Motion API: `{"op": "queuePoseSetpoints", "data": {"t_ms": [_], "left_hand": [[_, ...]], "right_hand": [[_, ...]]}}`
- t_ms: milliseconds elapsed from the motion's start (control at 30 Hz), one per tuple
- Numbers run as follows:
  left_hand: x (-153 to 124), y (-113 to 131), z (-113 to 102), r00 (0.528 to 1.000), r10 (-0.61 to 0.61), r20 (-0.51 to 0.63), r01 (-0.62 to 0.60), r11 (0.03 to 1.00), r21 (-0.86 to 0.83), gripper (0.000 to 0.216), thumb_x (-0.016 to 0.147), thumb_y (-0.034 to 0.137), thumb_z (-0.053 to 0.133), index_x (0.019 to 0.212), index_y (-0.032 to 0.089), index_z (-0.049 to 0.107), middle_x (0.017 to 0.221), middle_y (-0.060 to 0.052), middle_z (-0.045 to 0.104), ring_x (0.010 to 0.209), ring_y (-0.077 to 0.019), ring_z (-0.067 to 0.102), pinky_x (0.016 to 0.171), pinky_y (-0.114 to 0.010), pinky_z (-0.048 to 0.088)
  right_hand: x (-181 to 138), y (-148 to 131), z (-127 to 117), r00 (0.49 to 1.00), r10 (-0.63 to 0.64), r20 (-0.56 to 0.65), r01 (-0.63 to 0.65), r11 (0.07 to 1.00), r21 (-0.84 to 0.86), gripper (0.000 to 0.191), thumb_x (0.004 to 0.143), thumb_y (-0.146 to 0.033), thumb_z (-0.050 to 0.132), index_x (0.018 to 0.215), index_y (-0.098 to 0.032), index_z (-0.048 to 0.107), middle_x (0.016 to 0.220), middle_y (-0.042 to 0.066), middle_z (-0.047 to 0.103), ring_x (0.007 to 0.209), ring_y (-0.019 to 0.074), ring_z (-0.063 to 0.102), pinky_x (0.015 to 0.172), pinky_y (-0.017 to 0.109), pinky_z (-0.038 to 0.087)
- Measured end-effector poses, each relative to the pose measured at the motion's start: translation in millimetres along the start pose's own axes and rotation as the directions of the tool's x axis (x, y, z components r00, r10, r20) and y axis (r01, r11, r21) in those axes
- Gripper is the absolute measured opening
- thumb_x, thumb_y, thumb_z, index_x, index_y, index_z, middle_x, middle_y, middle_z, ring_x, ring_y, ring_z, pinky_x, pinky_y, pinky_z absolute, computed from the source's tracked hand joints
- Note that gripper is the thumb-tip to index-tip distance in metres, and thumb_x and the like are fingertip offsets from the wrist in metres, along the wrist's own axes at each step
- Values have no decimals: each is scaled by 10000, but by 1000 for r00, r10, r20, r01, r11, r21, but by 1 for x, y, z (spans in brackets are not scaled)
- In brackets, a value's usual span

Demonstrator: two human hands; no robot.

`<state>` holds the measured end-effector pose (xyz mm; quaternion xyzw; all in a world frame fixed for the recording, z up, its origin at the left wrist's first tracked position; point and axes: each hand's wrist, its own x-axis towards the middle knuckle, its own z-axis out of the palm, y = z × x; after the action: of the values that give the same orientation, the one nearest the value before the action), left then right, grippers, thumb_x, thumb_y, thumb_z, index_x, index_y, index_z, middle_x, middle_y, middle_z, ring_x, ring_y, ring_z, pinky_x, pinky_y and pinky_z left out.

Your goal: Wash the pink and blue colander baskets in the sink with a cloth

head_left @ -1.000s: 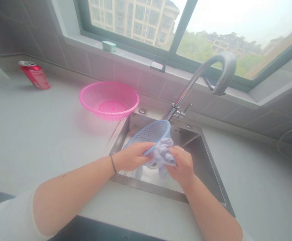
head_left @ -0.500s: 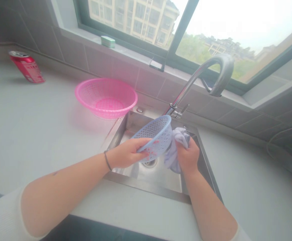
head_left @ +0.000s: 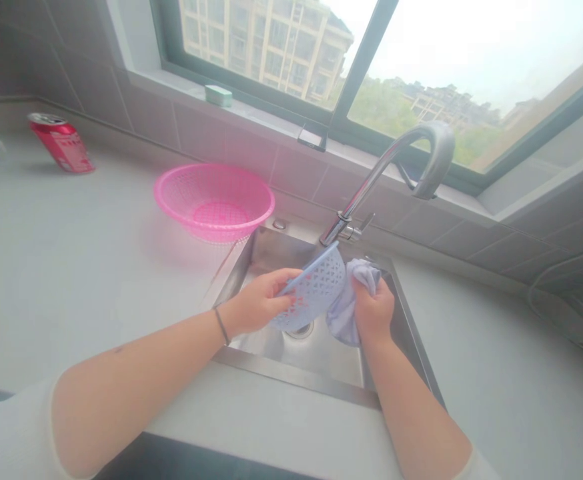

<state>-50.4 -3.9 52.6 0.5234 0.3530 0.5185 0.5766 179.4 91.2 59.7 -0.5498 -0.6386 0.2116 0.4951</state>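
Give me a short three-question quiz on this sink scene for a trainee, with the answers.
1. Which hand holds the blue basket?
2. True or false: the pink basket sits inside the sink.
3. Fill in the blank: the right hand grips a ____.

Key:
1. The left hand.
2. False: it sits on the counter beside the sink.
3. Cloth.
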Motion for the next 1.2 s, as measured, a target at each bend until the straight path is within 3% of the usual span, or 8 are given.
{"op": "queuePoseSetpoints", "data": {"t_ms": [100, 200, 267, 467, 667, 833, 1033, 1200], "left_hand": [[-3, 2, 2, 999, 48, 2, -48, 996, 70, 469, 872, 170, 591, 1341, 166, 594, 1257, -124, 719, 1114, -256, 691, 940, -399, 554], [-6, 9, 4, 991, 129, 47, -137, 953, 270, 420, 871, 139, 574, 1281, 178, 655, 1247, -94, 728, 1172, -254, 665, 1034, -393, 504], [-8, 15, 5, 986, 136, 100, -164, 918, 362, 413, 863, 118, 561, 1253, 186, 679, 1209, -72, 746, 1159, -247, 672, 1044, -377, 495], [-9, 23, 2, 990, 73, 121, -118, 898, 423, 487, 854, 111, 522, 1312, 196, 661, 1171, -50, 763, 1132, -245, 685, 1016, -373, 511], [-7, 19, 0, 987, 112, 118, -154, 874, 462, 433, 861, 123, 550, 1270, 184, 679, 1237, -63, 743, 1173, -243, 667, 1054, -358, 482], [-7, 21, 0, 989, 64, 130, -117, 884, 452, 442, 882, 138, 550, 1308, 173, 664, 1155, -55, 762, 1091, -233, 685, 993, -346, 513], [-7, 18, -2, 981, 120, 154, -178, 872, 457, 466, 884, 95, 531, 1327, 182, 644, 1279, -68, 721, 1213, -240, 648, 1073, -353, 473], [-8, 22, -3, 976, 70, 208, -166, 858, 486, 480, 908, 108, 508, 1365, 201, 625, 1224, -55, 739, 1150, -230, 674, 1034, -351, 501]], "right_hand": [[-15, -10, -2, 888, -443, 123, 456, 883, -111, 249, 865, -416, 666, 930, -183, 726, 767, 46, 732, 683, 195, 650, 658, 298, 479], [-35, -24, -1, 502, -805, 317, 852, 523, -19, 99, 877, -266, 647, 941, -207, 695, 725, 23, 710, 606, 149, 611, 594, 263, 427], [-39, -29, -1, 373, -858, 353, 911, 412, 38, 87, 880, -221, 627, 951, -213, 676, 702, 16, 692, 582, 142, 596, 577, 260, 414], [-22, -19, -3, 666, -722, 188, 746, 640, -185, 178, 887, -244, 591, 1049, -227, 665, 801, 31, 730, 692, 197, 687, 628, 288, 510], [-32, -26, 1, 368, -860, 353, 926, 373, -56, 78, 883, -228, 628, 936, -232, 685, 656, 1, 666, 578, 146, 606, 577, 271, 434], [-21, -21, -2, 651, -732, 201, 758, 616, -215, 167, 927, -323, 585, 968, -209, 699, 739, 27, 723, 646, 179, 672, 609, 275, 495], [-32, -23, 5, 439, -848, 298, 894, 447, -46, 75, 892, -269, 655, 931, -228, 704, 682, 12, 696, 599, 148, 634, 595, 254, 465], [-21, -15, 3, 685, -712, 152, 728, 671, -136, 163, 920, -344, 633, 989, -214, 702, 745, 28, 719, 650, 186, 677, 603, 280, 507]]}}
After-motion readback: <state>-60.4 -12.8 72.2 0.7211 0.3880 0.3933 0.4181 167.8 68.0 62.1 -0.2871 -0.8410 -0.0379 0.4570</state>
